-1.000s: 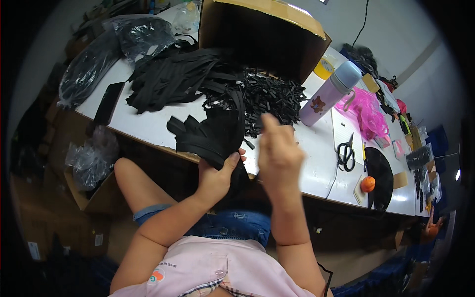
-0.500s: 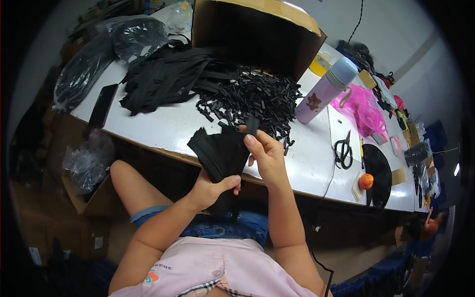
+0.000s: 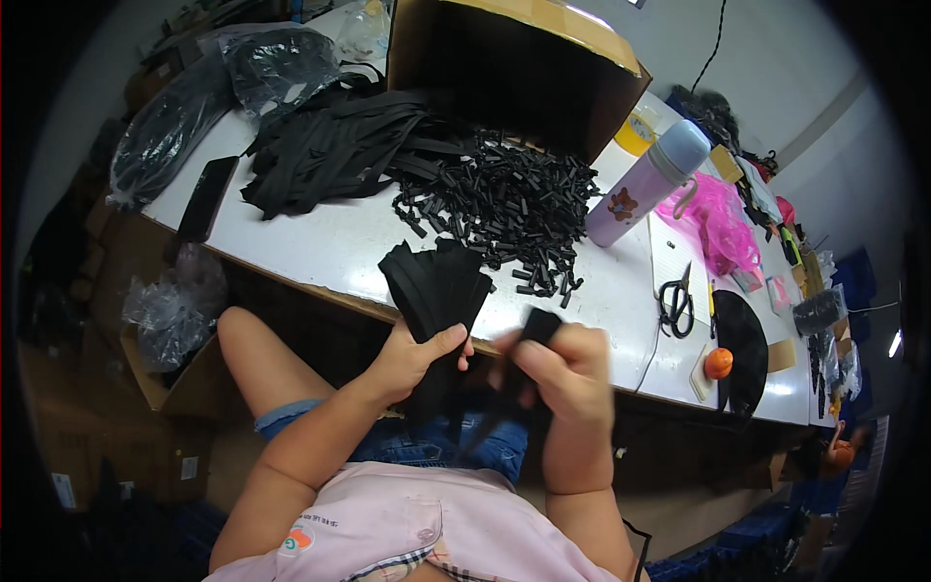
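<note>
My left hand [image 3: 419, 359] is closed round a fanned bundle of flat black fabric strips [image 3: 434, 281], held upright at the table's front edge. To its right, my right hand [image 3: 572, 367], smeared by motion, grips a single black strip [image 3: 539, 328] between thumb and fingers; its tail hangs blurred towards my lap. Just beyond the hands, a heap of small black plastic pieces [image 3: 504, 199] spreads over the white table [image 3: 335, 247]. More black strips [image 3: 335, 155] lie in a loose pile left of that heap.
An open cardboard box [image 3: 519, 14] stands behind the heap. A lilac bottle [image 3: 645, 189], black scissors [image 3: 676, 301], an orange fruit [image 3: 718, 363] and a pink plastic bag [image 3: 722, 228] are on the right. A dark phone [image 3: 207, 199] lies at the left edge.
My right hand has moved right and towards me, away from the bundle, drawing one strip with it. The left hand keeps its hold on the bundle. The whole view has shifted slightly.
</note>
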{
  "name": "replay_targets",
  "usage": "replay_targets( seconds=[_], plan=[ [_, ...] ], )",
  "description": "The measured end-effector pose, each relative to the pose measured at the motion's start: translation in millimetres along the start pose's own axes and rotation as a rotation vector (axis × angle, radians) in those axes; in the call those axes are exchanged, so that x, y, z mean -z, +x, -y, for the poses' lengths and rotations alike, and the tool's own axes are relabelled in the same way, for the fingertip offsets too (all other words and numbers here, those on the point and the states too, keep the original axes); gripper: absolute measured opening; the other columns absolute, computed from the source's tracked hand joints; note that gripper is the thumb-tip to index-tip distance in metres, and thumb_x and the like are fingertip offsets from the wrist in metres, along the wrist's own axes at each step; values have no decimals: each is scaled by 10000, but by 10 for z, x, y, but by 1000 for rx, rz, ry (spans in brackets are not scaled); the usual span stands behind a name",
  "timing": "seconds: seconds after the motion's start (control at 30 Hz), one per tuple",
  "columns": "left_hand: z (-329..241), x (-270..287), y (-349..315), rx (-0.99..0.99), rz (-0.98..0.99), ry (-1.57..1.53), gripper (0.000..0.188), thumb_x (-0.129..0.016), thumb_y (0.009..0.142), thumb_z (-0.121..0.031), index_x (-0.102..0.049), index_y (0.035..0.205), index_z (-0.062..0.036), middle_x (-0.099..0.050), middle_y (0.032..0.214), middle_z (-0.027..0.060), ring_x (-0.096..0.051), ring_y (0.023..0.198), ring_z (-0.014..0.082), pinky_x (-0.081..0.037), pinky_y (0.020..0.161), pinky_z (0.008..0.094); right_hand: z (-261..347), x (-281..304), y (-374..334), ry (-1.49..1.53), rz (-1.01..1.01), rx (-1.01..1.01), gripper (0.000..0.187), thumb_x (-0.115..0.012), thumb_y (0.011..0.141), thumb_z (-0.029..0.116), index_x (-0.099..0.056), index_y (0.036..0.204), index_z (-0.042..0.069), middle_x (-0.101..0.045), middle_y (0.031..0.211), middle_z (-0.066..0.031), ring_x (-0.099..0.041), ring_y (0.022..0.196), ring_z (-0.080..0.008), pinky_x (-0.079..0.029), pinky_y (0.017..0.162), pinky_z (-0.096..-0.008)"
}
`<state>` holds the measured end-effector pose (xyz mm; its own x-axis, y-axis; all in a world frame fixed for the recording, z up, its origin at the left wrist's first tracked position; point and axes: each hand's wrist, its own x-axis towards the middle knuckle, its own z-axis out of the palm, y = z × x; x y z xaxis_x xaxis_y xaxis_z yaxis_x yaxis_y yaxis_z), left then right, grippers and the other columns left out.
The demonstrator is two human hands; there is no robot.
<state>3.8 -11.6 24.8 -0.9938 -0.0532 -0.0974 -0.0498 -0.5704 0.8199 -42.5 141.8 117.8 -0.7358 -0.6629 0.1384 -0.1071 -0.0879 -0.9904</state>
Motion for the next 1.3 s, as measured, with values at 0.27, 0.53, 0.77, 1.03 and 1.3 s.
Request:
replay_targets(
  seconds=[0.27,0.53,0.77,1.03,1.3],
  plan=[
    [109,120,9,-21,216,186,316,-605,760,-91,-461,1037,-42,-521,817,41,-536,691,124,-462,606,264,-671,-46,285,-682,-169,487,264,-641,679,88,-598,931,21,-541,892,-87,-463,789,-179,-378,635,-279],
    [202,103,-61,63,345,483,61,-526,739,3,-546,796,10,-570,714,67,-543,645,132,-453,610,248,-611,161,354,156,172,-195,380,-592,773,224,-525,1050,-28,-586,881,-82,-544,807,-116,-417,752,-229],
    [161,149,-49,135,350,625,59,-563,720,-11,-539,773,-3,-557,670,45,-531,608,122,-439,565,244,-575,162,331,97,192,-49,373,-654,706,160,-538,1004,-33,-588,854,-56,-539,773,-106,-434,708,-231],
    [166,200,-28,217,307,531,77,-584,728,-45,-532,766,-3,-537,646,28,-518,552,104,-431,514,233,-626,197,307,-315,2,211,116,-645,705,100,-619,767,5,-586,787,-72,-535,703,-139,-415,660,-232],
    [131,258,-9,182,258,302,111,-597,725,-49,-529,807,-17,-532,646,43,-511,546,107,-428,511,230,-426,167,138,311,-257,156,61,-616,694,-28,-581,740,-46,-541,691,-60,-449,439,-79,-345,376,-171]
  ],
)
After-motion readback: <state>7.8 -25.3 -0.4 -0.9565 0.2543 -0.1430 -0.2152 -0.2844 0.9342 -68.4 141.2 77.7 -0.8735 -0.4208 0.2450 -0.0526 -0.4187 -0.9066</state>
